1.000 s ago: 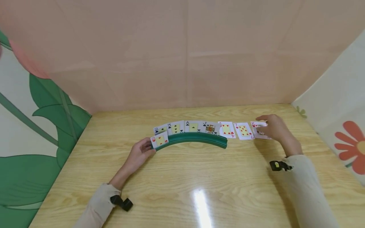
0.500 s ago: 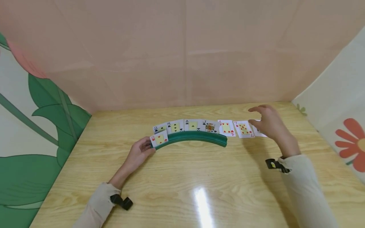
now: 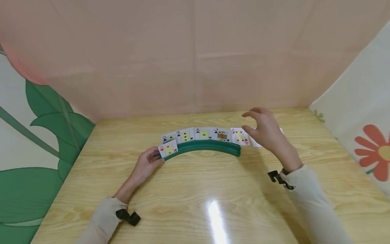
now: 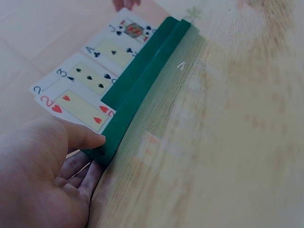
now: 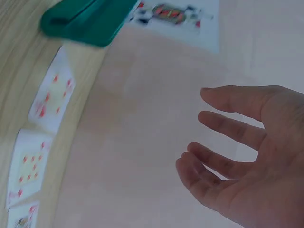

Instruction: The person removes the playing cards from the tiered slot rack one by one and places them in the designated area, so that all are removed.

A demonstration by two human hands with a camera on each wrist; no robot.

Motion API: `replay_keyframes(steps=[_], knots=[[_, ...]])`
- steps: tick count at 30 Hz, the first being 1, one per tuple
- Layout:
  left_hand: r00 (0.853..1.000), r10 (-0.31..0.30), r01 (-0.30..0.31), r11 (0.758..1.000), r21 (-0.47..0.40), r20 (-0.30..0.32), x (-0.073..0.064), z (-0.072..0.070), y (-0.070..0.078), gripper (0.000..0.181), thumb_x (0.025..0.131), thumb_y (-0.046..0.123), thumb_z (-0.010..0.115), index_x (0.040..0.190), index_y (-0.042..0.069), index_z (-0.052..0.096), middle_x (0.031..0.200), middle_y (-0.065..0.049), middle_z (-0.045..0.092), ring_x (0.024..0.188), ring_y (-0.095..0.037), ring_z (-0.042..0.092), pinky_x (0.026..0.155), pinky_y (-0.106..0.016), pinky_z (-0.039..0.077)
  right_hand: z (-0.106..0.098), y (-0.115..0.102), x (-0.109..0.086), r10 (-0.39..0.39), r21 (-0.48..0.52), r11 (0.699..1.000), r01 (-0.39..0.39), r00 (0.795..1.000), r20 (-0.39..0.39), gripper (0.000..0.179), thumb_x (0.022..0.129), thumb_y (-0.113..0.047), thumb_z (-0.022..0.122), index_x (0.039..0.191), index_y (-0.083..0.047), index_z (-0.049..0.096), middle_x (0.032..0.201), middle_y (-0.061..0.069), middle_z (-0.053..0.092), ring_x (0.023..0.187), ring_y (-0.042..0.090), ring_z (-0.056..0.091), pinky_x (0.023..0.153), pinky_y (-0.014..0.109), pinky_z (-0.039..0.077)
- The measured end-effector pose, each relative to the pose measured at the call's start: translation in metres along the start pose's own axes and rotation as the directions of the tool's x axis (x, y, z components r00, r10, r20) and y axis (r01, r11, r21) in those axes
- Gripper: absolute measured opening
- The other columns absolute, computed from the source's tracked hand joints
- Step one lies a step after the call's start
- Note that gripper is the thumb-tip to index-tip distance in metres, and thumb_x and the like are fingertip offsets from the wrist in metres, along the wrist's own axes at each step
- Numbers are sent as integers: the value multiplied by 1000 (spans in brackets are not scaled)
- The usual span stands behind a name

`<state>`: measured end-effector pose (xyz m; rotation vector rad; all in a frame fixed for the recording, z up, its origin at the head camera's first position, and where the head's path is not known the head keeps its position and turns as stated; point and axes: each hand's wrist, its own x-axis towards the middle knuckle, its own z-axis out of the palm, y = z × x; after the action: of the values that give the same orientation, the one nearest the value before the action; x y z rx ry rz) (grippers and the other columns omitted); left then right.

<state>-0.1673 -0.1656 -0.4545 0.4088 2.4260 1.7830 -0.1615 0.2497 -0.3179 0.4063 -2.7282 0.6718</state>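
Note:
My left hand (image 3: 147, 165) grips the left end of a curved green card holder (image 3: 210, 145), thumb in front and fingers behind, as the left wrist view shows. A two of hearts (image 4: 78, 110) stands in its front slot at that end. Behind it several black-suit playing cards stand in a row, among them an ace (image 3: 204, 134) and a jack (image 3: 222, 135). My right hand (image 3: 264, 128) is raised with nothing in it, thumb and fingers apart, over the cards right of the holder. A four of hearts (image 3: 240, 136) lies there face up.
In the right wrist view a seven of diamonds (image 5: 28, 166) and a picture card (image 5: 23, 219) lie in line beyond the four. The wooden table (image 3: 182, 200) ends at a pinkish back wall (image 3: 152, 67). Printed side panels (image 3: 359, 112) flank it.
My right hand has lifted off the king at the far right and moved left, toward the holder. My left hand keeps its grip on the holder's end.

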Motion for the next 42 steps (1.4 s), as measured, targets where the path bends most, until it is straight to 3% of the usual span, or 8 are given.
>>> replay_keyframes(steps=[9,17,28,33,42], knots=[[1000,10,-10,1000,-17,17,1,6,-1,39,94,5,67,132,2,57,132,-17,59,122,-29,57,103,-37,48,21,-25,2,-91,-10,996,91,994,-67,27,87,0,72,114,3,67,125,27,54,118,45,46,96,59,43],[1000,5,-5,1000,-28,17,3,8,3,39,93,3,68,130,1,58,131,-17,60,121,-29,57,101,-32,49,31,-58,2,-219,-47,976,215,962,-160,21,90,-1,67,111,0,68,124,21,56,112,38,50,84,50,51],[1000,18,-17,999,-38,12,2,11,4,38,92,0,67,129,0,58,129,-19,60,120,-31,58,98,-29,51,60,-106,9,-347,-46,938,344,935,-77,19,90,-4,69,109,-4,71,113,13,63,105,30,55,80,40,53],[1000,24,-23,999,-46,15,2,11,5,38,92,0,67,129,-1,58,130,-18,59,120,-30,57,100,-33,50,71,-123,13,-384,-9,923,384,923,-35,20,91,-4,68,111,-5,71,113,10,65,106,28,56,86,40,53],[999,33,-31,997,-66,26,6,22,4,37,92,-1,67,128,-2,58,129,-20,59,121,-32,57,103,-37,49,90,-139,15,-426,13,904,426,905,3,21,90,-4,70,111,-5,71,114,8,66,106,24,57,86,34,53]])
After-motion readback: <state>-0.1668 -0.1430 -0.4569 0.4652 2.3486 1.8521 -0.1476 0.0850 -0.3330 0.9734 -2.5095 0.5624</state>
